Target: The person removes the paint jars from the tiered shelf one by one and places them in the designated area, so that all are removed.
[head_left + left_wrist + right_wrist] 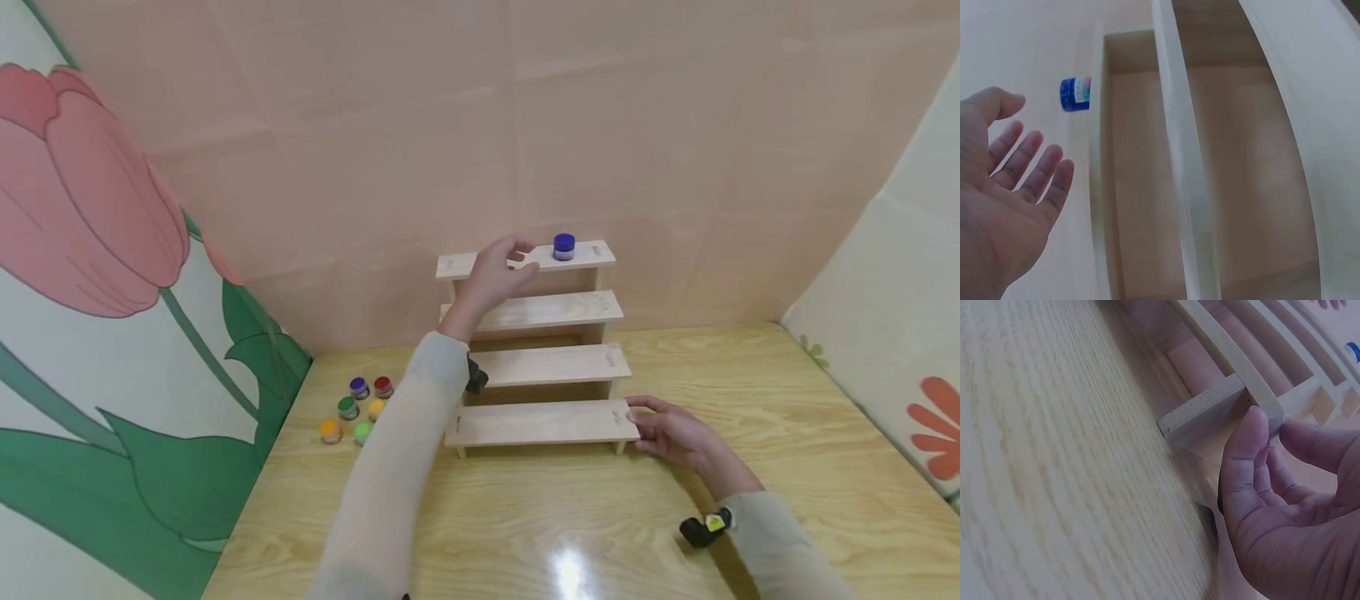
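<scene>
A small paint jar with a blue lid (564, 247) stands upright on the top step of a pale wooden tiered shelf (543, 423). To its left, in the head view, my left hand (501, 271) hovers with fingers spread and nothing in them. The left wrist view shows the same hand (1013, 187) apart from the blue jar (1076, 94). Low on the shelf's right side, my right hand (675, 435) grips the end of the bottom step. Close up in the right wrist view, its thumb and fingers (1245, 450) pinch the board's corner (1266, 412).
Several more paint jars stand on the wooden table (750, 383) left of the shelf, among them an orange-lidded jar (330, 431), a dark green one (348, 407) and a red one (383, 387). A pinkish backdrop (375, 167) rises behind the shelf.
</scene>
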